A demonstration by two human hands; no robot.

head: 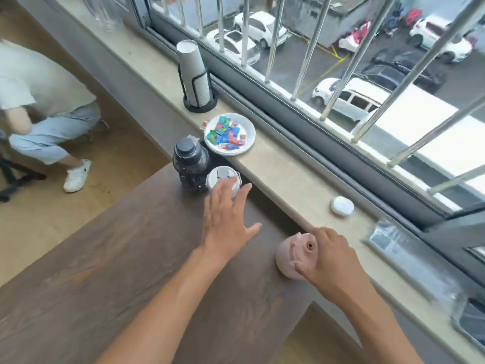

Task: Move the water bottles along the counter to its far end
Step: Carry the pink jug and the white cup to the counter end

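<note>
No text, label or number is legible on any bottle, wrapper or car

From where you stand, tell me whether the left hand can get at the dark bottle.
Probably yes. The left hand is open just short of the dark bottle; only the white-lidded bottle under its fingertips stands alongside.

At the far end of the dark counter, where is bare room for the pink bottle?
Bare wood lies left of the left hand, toward the counter's open edge. It is crowded by the sill: the black bottle and white-lidded bottle stand together. The right hand grips the pink bottle.
</note>
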